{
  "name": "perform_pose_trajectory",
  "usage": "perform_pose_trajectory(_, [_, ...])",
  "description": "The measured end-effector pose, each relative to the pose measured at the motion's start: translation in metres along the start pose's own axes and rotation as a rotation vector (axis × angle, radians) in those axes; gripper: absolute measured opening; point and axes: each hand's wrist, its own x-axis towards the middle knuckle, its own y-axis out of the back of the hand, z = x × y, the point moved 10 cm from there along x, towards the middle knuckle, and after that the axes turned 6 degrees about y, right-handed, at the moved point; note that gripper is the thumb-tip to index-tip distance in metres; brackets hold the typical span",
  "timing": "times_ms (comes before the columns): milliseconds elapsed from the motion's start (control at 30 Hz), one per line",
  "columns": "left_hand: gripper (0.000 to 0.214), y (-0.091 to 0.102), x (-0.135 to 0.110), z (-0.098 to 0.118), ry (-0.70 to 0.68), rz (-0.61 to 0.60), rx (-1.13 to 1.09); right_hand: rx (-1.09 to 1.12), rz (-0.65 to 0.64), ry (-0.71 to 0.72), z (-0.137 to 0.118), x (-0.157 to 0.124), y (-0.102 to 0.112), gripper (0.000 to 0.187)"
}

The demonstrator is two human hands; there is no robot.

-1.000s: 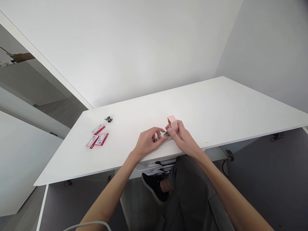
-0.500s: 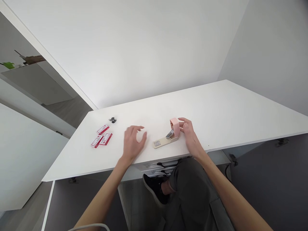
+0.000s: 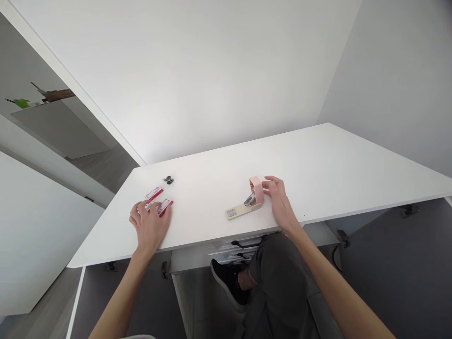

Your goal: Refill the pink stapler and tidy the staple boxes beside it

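A stapler with a pink top (image 3: 258, 190) and a cream base (image 3: 240, 211) stands on the white tabletop, its top swung up and the metal magazine (image 3: 249, 199) showing. My right hand (image 3: 281, 203) grips the pink part from the right, fingers curled behind it. Over on the left, my left hand (image 3: 150, 227) hovers at or on several small red and white boxes, fingers apart. One box (image 3: 154, 193) lies just beyond the fingers, another (image 3: 165, 207) beside them. A further box is mostly hidden beneath the fingers. Whether the fingertips touch it I cannot tell.
A small black and silver object (image 3: 168, 180), perhaps a staple remover, lies behind the boxes. The white tabletop (image 3: 205, 188) meets a wall at the back. Below its front edge are drawers with black handles (image 3: 243, 244) and open cabinet doors.
My left hand has moved left from beside the stapler to the red and white boxes, covering part of them. The right hand stays at the stapler. The view has shifted slightly.
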Motion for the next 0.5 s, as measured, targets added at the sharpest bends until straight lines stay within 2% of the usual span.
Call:
perform_pose_trajectory(100, [0.042,-0.004,-0.005,0.015,-0.079,-0.050,-0.068,0.121,0.066,-0.116,0.005,-0.002,0.005,0.050])
perform_pose_trajectory(167, [0.039,-0.008,-0.009,0.026,-0.145,-0.109,-0.141,0.151,0.151,-0.147,-0.001,-0.007,0.013,0.046])
perform_pose_trajectory(267, [0.035,-0.008,-0.019,0.042,-0.258,-0.175,-0.254,0.096,0.346,-0.126,-0.019,-0.026,0.032,0.036])
perform_pose_trajectory(333, [0.035,-0.005,-0.026,0.050,-0.299,-0.206,-0.326,0.028,0.408,-0.079,-0.035,-0.042,0.038,0.030])
perform_pose_trajectory(433, [0.039,-0.002,-0.037,0.062,-0.303,-0.271,-0.470,-0.077,0.336,0.081,-0.067,-0.058,0.029,0.020])
perform_pose_trajectory(500, [0.044,-0.001,-0.045,0.074,-0.305,-0.326,-0.578,-0.054,0.153,0.166,-0.085,-0.060,0.006,0.017])
